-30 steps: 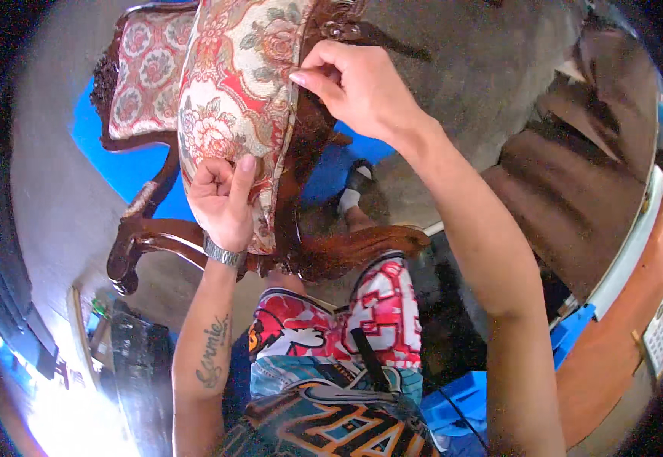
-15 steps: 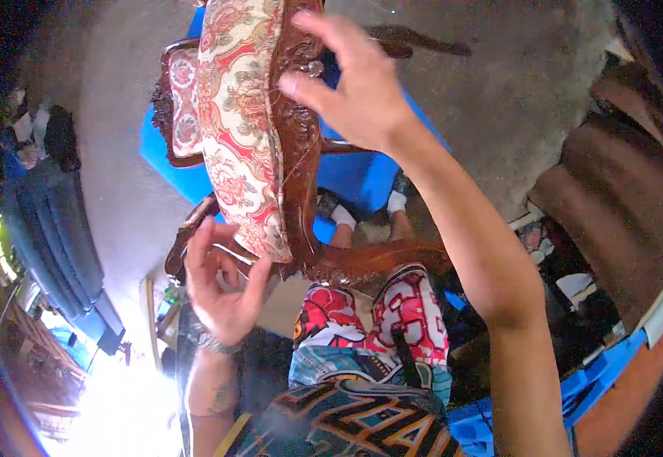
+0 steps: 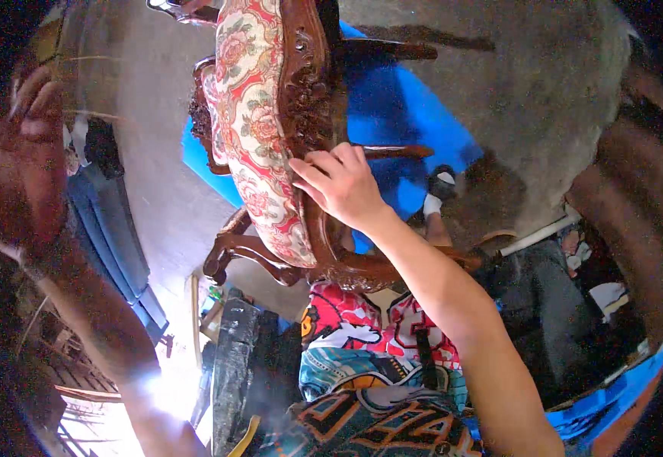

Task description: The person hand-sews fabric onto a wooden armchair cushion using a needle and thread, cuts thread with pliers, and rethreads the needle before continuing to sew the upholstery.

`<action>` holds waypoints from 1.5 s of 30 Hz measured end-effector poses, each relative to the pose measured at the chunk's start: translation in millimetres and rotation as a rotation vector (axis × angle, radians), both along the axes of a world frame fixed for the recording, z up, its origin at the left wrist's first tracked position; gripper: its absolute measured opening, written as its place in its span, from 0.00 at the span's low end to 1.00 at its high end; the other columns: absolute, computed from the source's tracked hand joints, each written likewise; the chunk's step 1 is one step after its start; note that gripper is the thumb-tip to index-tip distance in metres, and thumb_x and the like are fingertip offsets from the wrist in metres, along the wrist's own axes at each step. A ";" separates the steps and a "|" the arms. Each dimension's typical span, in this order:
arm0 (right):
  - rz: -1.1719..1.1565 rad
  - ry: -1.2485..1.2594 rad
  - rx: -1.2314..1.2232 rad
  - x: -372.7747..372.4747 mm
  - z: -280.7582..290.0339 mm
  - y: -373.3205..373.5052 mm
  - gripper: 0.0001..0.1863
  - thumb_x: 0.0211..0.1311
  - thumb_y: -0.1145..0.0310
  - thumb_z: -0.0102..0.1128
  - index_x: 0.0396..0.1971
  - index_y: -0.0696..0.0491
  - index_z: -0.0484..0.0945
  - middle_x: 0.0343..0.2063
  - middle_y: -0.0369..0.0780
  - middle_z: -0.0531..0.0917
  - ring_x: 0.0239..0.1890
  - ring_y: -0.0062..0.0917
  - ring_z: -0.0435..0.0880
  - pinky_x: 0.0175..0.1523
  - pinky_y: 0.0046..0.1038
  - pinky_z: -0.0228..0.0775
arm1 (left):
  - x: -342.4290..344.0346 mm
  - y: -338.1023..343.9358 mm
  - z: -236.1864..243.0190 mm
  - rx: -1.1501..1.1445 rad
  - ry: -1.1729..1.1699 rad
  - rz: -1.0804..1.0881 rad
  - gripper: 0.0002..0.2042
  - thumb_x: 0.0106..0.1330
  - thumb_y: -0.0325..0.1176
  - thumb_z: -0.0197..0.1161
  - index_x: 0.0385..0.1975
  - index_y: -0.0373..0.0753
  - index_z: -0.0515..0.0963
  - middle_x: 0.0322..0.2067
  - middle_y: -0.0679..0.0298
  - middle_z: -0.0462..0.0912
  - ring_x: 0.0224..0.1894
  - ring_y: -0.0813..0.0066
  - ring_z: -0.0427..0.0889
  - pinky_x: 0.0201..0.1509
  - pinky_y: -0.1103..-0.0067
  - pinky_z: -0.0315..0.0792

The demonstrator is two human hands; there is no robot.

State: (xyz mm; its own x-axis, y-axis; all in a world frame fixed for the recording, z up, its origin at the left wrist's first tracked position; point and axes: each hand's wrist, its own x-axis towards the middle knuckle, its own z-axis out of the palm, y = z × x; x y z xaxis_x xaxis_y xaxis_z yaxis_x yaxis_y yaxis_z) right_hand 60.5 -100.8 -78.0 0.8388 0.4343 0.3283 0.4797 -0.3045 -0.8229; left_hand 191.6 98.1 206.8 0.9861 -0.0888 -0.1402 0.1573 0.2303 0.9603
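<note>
A carved dark wooden chair [image 3: 312, 91] lies tipped over in front of me, its legs pointing right. Cream and red floral upholstery [image 3: 251, 122] covers its seat, meeting the carved rail along a seam. My right hand [image 3: 339, 183] is at that seam, fingers bent and closed against the fabric edge; whatever they pinch is too small to make out. Well away from the chair, my left hand [image 3: 30, 152] is raised at the far left in shadow. Its fingers curl inward, and I cannot make out anything in them.
Beneath the chair is a blue surface [image 3: 392, 99] on the grey floor [image 3: 544, 84]. Dark blue folded material [image 3: 110, 228] stands at the left, near bright light. A black wrapped block [image 3: 251, 365] is beside my legs. Brown material [image 3: 621, 175] lies at the right.
My left hand has left the seat's near corner and swung up to the far left. My right hand has come down nearer along the seam, its fingers closing at the fabric edge.
</note>
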 end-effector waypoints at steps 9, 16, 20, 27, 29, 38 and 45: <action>0.017 0.193 0.130 -22.2 17.0 19.0 0.10 0.46 0.72 0.63 0.31 0.48 0.76 0.32 0.34 0.77 0.35 0.30 0.73 0.41 0.33 0.60 | -14.6 92.4 -37.1 -0.256 0.053 -0.017 0.42 0.51 0.38 0.64 0.61 0.22 0.48 0.60 0.43 0.55 0.58 0.57 0.61 0.59 0.67 0.60; -0.208 0.292 0.086 -39.1 43.0 39.9 0.05 0.59 0.72 0.48 0.28 0.56 0.72 0.30 0.42 0.77 0.33 0.32 0.74 0.41 0.33 0.65 | -12.4 116.7 -87.2 -0.608 0.061 -0.245 0.30 0.64 0.42 0.52 0.63 0.38 0.51 0.55 0.54 0.63 0.53 0.56 0.68 0.55 0.62 0.64; -0.338 0.712 0.626 -70.0 114.8 -2.2 0.10 0.64 0.67 0.39 0.22 0.50 0.60 0.17 0.34 0.63 0.16 0.23 0.63 0.26 0.25 0.61 | -66.4 81.1 -95.1 0.290 0.013 -0.028 0.28 0.58 0.39 0.61 0.58 0.37 0.63 0.60 0.57 0.61 0.57 0.59 0.64 0.60 0.66 0.60; -1.094 0.773 -0.319 -229.4 129.1 -179.8 0.14 0.68 0.61 0.42 0.22 0.50 0.59 0.16 0.31 0.61 0.16 0.17 0.59 0.22 0.24 0.53 | -140.3 13.9 -208.0 1.379 -0.198 0.134 0.39 0.50 0.47 0.67 0.61 0.41 0.58 0.60 0.50 0.57 0.61 0.51 0.58 0.62 0.61 0.54; -1.052 0.643 -0.645 -296.3 123.8 -209.0 0.16 0.68 0.60 0.43 0.24 0.55 0.61 0.18 0.36 0.67 0.19 0.26 0.68 0.25 0.33 0.60 | -145.2 1.2 -225.6 1.378 -0.004 0.185 0.42 0.50 0.49 0.67 0.63 0.41 0.54 0.61 0.48 0.54 0.62 0.49 0.55 0.64 0.60 0.51; -0.606 1.356 -1.104 -384.3 137.3 -169.7 0.13 0.65 0.61 0.44 0.30 0.56 0.68 0.18 0.54 0.76 0.25 0.53 0.75 0.30 0.45 0.64 | -130.9 6.1 -248.4 1.256 0.213 0.232 0.50 0.49 0.55 0.66 0.65 0.36 0.45 0.63 0.39 0.46 0.66 0.46 0.47 0.67 0.63 0.46; -0.327 1.475 -1.125 -433.7 157.0 -159.3 0.12 0.65 0.61 0.41 0.33 0.54 0.68 0.19 0.55 0.77 0.23 0.55 0.75 0.28 0.52 0.65 | -131.2 -9.8 -240.2 1.398 0.141 0.170 0.49 0.51 0.58 0.63 0.66 0.37 0.46 0.63 0.36 0.45 0.65 0.39 0.47 0.66 0.58 0.46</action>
